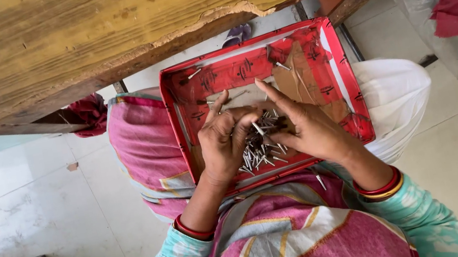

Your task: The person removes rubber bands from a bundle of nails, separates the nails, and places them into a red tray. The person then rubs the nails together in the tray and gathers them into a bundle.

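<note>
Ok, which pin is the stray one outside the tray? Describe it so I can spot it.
Start at the red tray on the person's lap, where both hands work over a pile of small metal pins. Just below the tray's near edge, one pin lies alone on the pink cloth, beside the right forearm, apart from the pile.

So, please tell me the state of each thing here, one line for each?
Red tray: open, resting on the lap, its paper lining torn.
Metal pins: loose, heaped at the tray's near edge.
Stray pin: out of the tray, lying on the cloth.
Left hand: fingers curled over the heap, holding pins.
Right hand: pinching a pin.
Wooden tabletop: edge chipped.
</note>
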